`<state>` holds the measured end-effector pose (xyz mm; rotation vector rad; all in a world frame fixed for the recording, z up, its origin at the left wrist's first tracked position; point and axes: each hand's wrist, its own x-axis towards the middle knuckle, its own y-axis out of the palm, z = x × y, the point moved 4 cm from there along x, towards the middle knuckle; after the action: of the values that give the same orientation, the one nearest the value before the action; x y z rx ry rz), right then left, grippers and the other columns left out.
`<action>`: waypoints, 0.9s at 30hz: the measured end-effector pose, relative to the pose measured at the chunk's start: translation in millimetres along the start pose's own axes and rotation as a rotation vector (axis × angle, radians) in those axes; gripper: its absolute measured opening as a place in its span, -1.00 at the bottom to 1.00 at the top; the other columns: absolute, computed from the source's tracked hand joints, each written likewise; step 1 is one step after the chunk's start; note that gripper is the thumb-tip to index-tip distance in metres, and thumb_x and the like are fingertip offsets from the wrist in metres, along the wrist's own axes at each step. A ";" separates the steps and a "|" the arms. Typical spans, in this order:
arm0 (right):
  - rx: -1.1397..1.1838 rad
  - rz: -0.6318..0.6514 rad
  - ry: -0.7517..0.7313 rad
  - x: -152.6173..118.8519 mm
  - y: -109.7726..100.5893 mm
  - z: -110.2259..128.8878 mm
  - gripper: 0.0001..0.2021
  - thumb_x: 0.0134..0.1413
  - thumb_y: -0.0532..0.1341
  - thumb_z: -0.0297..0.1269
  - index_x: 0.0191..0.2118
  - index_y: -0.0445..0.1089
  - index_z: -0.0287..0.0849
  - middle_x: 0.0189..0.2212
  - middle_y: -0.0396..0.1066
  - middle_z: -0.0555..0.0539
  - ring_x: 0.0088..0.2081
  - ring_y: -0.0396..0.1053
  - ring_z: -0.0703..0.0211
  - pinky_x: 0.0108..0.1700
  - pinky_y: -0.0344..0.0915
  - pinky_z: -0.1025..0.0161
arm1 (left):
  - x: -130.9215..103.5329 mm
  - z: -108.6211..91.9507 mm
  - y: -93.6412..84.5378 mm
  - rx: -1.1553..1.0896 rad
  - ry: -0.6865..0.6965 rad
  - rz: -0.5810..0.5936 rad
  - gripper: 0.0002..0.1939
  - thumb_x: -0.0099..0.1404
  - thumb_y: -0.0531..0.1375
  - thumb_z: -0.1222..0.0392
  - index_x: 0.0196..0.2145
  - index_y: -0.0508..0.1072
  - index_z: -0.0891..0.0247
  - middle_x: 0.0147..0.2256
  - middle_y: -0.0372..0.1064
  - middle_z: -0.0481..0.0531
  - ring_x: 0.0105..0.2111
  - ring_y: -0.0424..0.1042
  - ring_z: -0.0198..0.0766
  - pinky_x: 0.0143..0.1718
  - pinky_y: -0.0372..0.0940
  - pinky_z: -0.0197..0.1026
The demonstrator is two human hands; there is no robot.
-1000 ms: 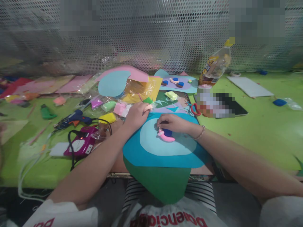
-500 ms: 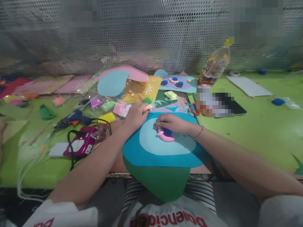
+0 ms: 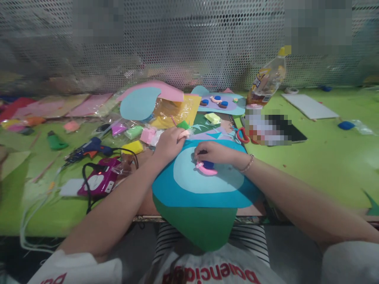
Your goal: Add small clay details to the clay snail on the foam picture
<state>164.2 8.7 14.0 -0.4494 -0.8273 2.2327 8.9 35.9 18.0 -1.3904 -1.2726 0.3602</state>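
Note:
A light blue oval sheet point(image 3: 186, 179) lies on a larger blue sheet point(image 3: 166, 193), with a green sheet point(image 3: 195, 225) below, hanging over the table edge. On the oval sits a curved pink clay piece point(image 3: 208, 171) against a dark blue clay piece point(image 3: 209, 164), partly hidden under my right hand. My right hand point(image 3: 214, 152) is closed in a pinch at the pink piece's upper left end; what its fingertips hold is too small to make out. Beyond the sheet's upper left edge, my left hand point(image 3: 170, 142) is closed around a pale pink clay packet point(image 3: 184, 134) in clear wrapping.
Left lie wrapped clay packets, including a yellow packet point(image 3: 132, 147), a blue glue gun point(image 3: 96, 146) and a magenta device point(image 3: 102, 179) with cables. Red-handled scissors point(image 3: 243, 135), a bottle point(image 3: 268, 83) and a decorated sheet point(image 3: 241, 106) stand or lie behind. A white board point(image 3: 309, 105) is right.
The whole view has shifted very slightly. Both hands keep practically the same place and grip.

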 end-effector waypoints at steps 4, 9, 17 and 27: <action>0.018 0.030 0.031 2.8 0.1 0.9 -0.87 0.05 0.15 -0.47 -0.42 0.43 -0.20 -0.39 0.47 -0.01 -0.36 0.37 0.25 -0.34 0.23 0.34 | 0.1 -0.2 0.2 -0.005 -0.003 0.003 -0.79 0.26 0.05 0.18 -0.22 0.43 0.23 -0.26 0.40 0.09 -0.18 0.35 -0.08 -0.15 0.24 -0.06; 0.131 0.075 0.062 0.5 -1.3 -0.2 -0.83 0.14 0.11 -0.41 -0.38 0.44 -0.20 -0.38 0.48 -0.02 -0.33 0.41 0.24 -0.28 0.28 0.33 | 0.1 -1.2 -0.8 0.007 -0.007 0.002 -0.80 0.26 0.05 0.18 -0.22 0.43 0.24 -0.26 0.41 0.09 -0.19 0.35 -0.08 -0.16 0.25 -0.07; 0.195 0.092 -0.032 0.5 -3.5 -8.2 -0.82 0.18 0.08 -0.40 -0.28 0.44 -0.21 -0.25 0.46 -0.05 -0.22 0.40 0.25 -0.15 0.31 0.31 | 0.4 1.4 1.7 0.011 -0.008 0.007 -0.78 0.26 0.05 0.18 -0.19 0.43 0.23 -0.22 0.41 0.09 -0.17 0.35 -0.08 -0.12 0.25 -0.06; 0.375 -0.241 0.045 -3.5 -11.1 -17.5 -0.77 0.23 0.01 -0.35 -0.45 0.26 -0.21 -0.61 0.15 0.06 -0.56 0.13 0.34 -0.48 0.12 0.38 | -8.5 -38.5 -20.7 -0.098 0.345 0.181 -0.71 0.16 0.12 0.33 -0.13 0.42 0.19 -0.09 0.35 0.09 -0.03 0.28 -0.11 0.03 0.16 -0.04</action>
<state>181.4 19.9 8.9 -0.2072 -0.3992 2.0803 27.2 3.9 43.1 -1.5780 -0.8946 0.1708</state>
